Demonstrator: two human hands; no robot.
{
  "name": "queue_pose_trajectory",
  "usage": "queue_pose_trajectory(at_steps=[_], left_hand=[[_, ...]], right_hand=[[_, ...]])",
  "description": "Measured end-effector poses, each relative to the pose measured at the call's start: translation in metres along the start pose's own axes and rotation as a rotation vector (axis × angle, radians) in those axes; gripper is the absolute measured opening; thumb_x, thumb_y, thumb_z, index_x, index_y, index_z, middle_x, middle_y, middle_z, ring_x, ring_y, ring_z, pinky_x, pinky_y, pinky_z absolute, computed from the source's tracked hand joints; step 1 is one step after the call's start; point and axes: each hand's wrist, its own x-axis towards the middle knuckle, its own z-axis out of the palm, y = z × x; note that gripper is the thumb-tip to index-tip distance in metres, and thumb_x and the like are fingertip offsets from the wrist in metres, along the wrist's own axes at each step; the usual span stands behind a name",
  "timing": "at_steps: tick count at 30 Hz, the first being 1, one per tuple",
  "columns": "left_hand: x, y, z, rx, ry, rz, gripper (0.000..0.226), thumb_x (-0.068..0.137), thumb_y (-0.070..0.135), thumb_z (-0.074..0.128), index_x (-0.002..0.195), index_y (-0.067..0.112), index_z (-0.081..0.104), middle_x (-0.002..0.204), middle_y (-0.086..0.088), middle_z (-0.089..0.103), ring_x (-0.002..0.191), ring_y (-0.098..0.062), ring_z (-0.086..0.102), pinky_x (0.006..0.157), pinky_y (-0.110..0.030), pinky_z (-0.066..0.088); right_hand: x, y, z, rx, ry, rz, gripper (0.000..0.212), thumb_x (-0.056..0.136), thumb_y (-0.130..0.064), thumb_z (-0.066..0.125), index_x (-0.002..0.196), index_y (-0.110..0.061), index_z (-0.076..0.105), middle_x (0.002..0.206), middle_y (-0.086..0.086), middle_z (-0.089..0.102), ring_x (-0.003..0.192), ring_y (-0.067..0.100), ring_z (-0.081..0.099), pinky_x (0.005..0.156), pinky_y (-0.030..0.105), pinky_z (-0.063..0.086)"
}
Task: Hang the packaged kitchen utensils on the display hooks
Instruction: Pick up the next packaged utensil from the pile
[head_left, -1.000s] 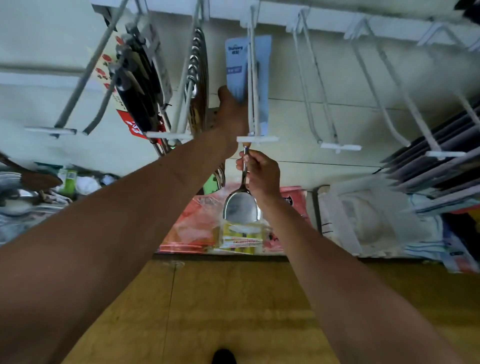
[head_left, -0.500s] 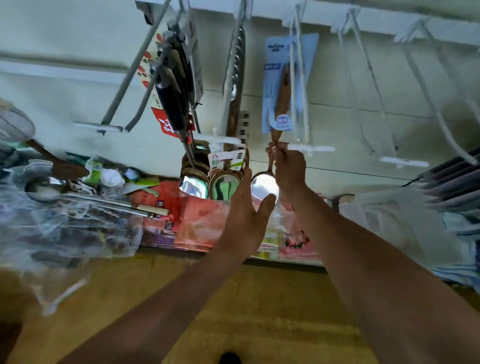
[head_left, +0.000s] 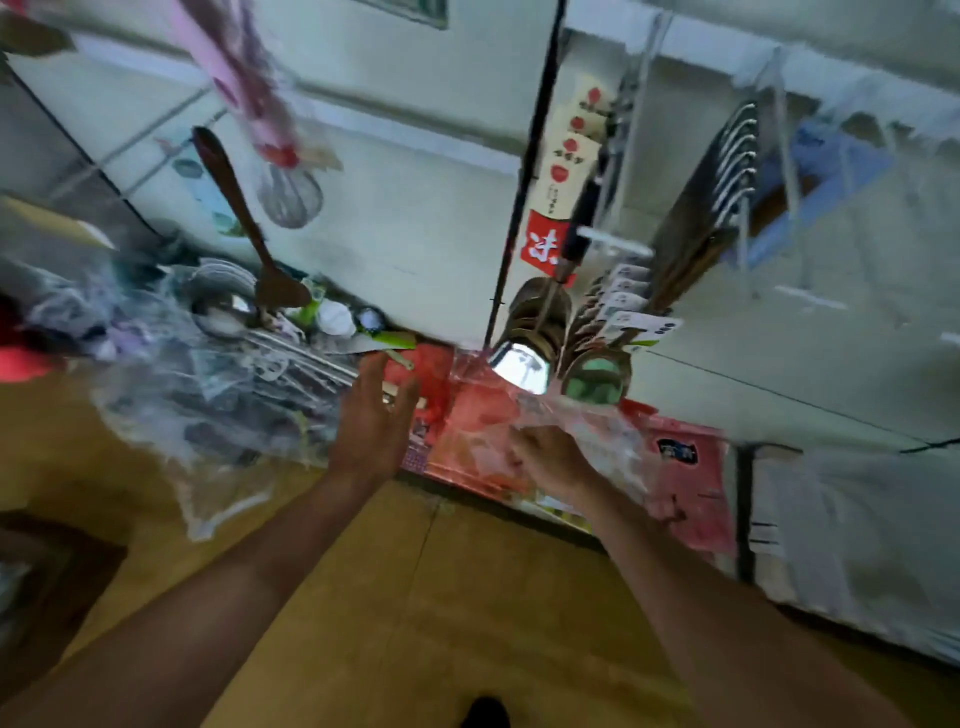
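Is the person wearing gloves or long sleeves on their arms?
No. The left forearm and right forearm are bare to the picture's edge, no sleeves. The left hand and right hand wear no gloves; no watch or bracelet shows. It is too blurry to spot rings.

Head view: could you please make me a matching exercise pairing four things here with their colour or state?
Things:
1 wooden spoon
2 left hand
3 ladle bowl
4 card pack

Colour or state:
A mirror-shiny
B blue
C dark brown
D fingers spread, holding nothing

Pairs: 1-C, 2-D, 3-A, 4-B.
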Motion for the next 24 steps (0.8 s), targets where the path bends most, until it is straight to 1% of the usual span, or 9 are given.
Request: queue_pose_trajectory(at_steps=[2, 4, 7, 10, 11, 13, 17, 21, 24], left_hand=[[0.008, -0.026, -0.040, 0.087, 0.053, -0.033, 0.064, 0.099, 0.047, 0.050, 0.149, 0.007, 0.039, 0.150, -0.017, 0.045, 0.135, -0.032, 0.045, 0.113, -0.043, 0.035], [0.009, -0.053, -0.085, 0.154, 0.087, -0.042, 0.070, 0.097, 0.052, 0.045, 0.150, 0.006, 0.038, 0.152, -0.018, 0.042, 0.139, -0.034, 0.040, 0.116, -0.047, 0.030], [0.002, -0.090, -0.158, 0.212, 0.141, -0.048, 0.076, 0.097, 0.060, 0.039, 0.151, 0.007, 0.036, 0.154, -0.017, 0.039, 0.142, -0.033, 0.034, 0.117, -0.049, 0.027], [-0.006, -0.136, -0.234, 0.264, 0.216, -0.104, 0.081, 0.095, 0.068, 0.032, 0.153, 0.011, 0.034, 0.157, -0.014, 0.035, 0.145, -0.032, 0.029, 0.119, -0.049, 0.025], [-0.009, -0.153, -0.260, 0.288, 0.236, -0.128, 0.082, 0.094, 0.069, 0.029, 0.154, 0.013, 0.032, 0.158, -0.013, 0.033, 0.146, -0.032, 0.028, 0.119, -0.050, 0.024], [-0.018, -0.184, -0.312, 0.327, 0.280, -0.173, 0.083, 0.094, 0.071, 0.027, 0.153, 0.013, 0.032, 0.158, -0.014, 0.033, 0.145, -0.033, 0.028, 0.118, -0.051, 0.024], [-0.047, -0.247, -0.406, 0.383, 0.350, -0.243, 0.087, 0.093, 0.072, 0.024, 0.151, 0.009, 0.034, 0.156, -0.017, 0.035, 0.142, -0.036, 0.031, 0.116, -0.049, 0.024], [-0.083, -0.317, -0.489, 0.371, 0.429, -0.307, 0.090, 0.088, 0.071, 0.019, 0.150, 0.008, 0.038, 0.153, -0.020, 0.039, 0.142, -0.036, 0.033, 0.118, -0.050, 0.026], [-0.111, -0.361, -0.546, 0.349, 0.506, -0.381, 0.091, 0.086, 0.070, 0.019, 0.150, 0.008, 0.037, 0.153, -0.020, 0.039, 0.142, -0.036, 0.032, 0.117, -0.052, 0.027]], right_hand=[[-0.001, -0.045, 0.038, -0.060, -0.084, -0.114, 0.046, 0.102, -0.044, 0.043, 0.067, -0.019, 0.060, 0.064, 0.009, 0.060, 0.058, 0.022, 0.058, 0.061, 0.036, 0.044], [0.000, -0.095, 0.072, -0.074, -0.102, -0.219, 0.041, 0.103, -0.043, 0.042, 0.064, -0.032, 0.049, 0.060, -0.009, 0.047, 0.056, 0.007, 0.047, 0.057, 0.030, 0.037], [0.004, -0.172, 0.124, -0.136, -0.140, -0.347, 0.033, 0.105, -0.037, 0.041, 0.073, -0.039, 0.047, 0.068, -0.018, 0.045, 0.066, -0.008, 0.042, 0.061, 0.024, 0.034], [0.008, -0.239, 0.181, -0.219, -0.189, -0.457, 0.026, 0.103, -0.043, 0.041, 0.108, -0.031, 0.063, 0.105, -0.004, 0.066, 0.099, 0.015, 0.062, 0.085, 0.033, 0.049], [0.009, -0.261, 0.201, -0.271, -0.175, -0.490, 0.036, 0.103, -0.045, 0.040, 0.125, -0.024, 0.060, 0.123, 0.004, 0.064, 0.114, 0.022, 0.059, 0.095, 0.034, 0.046], [0.005, -0.305, 0.245, -0.358, -0.134, -0.551, 0.049, 0.102, -0.047, 0.040, 0.142, -0.018, 0.048, 0.142, 0.009, 0.053, 0.131, 0.025, 0.047, 0.106, 0.036, 0.039], [-0.007, -0.383, 0.344, -0.459, -0.138, -0.695, 0.062, 0.101, -0.053, 0.037, 0.148, -0.014, 0.041, 0.150, 0.013, 0.044, 0.139, 0.029, 0.039, 0.112, 0.043, 0.036], [-0.029, -0.447, 0.446, -0.545, -0.146, -0.793, 0.082, 0.091, -0.069, 0.018, 0.149, -0.015, 0.039, 0.154, 0.013, 0.039, 0.143, 0.029, 0.033, 0.115, 0.045, 0.032], [-0.049, -0.489, 0.513, -0.585, -0.174, -0.852, 0.082, 0.090, -0.067, 0.019, 0.151, -0.015, 0.036, 0.157, 0.014, 0.032, 0.146, 0.029, 0.028, 0.117, 0.044, 0.027]])
